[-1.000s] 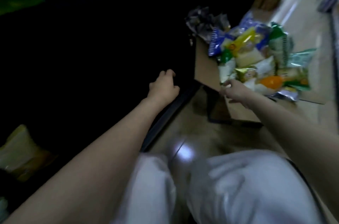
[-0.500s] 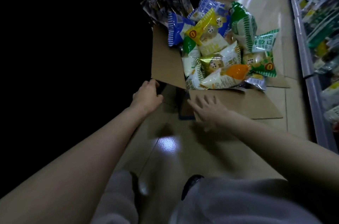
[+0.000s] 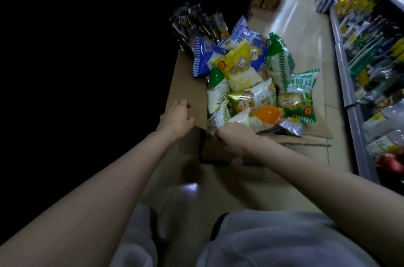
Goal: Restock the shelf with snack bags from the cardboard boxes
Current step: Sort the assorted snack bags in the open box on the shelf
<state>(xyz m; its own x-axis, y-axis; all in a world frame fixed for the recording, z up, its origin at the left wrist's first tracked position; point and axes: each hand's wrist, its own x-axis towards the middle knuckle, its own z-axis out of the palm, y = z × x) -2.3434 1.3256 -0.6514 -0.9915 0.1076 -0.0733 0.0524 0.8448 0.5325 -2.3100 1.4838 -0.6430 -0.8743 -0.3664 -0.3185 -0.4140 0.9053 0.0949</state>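
Now that my right hand [image 3: 235, 135] has come forward from the bare flap onto the near edge of the pile, its fingers curl over a white snack bag [image 3: 220, 116] — whether they've actually closed on it I cannot tell. My left hand [image 3: 177, 119] has slid onto the left flap of the cardboard box [image 3: 185, 83], loosely curled, holding nothing. So picking starts here, I'd judge. Bags are heaped above the rim; the shelf [image 3: 358, 65] runs along the right, with open floor [image 3: 306, 32] between and beyond.
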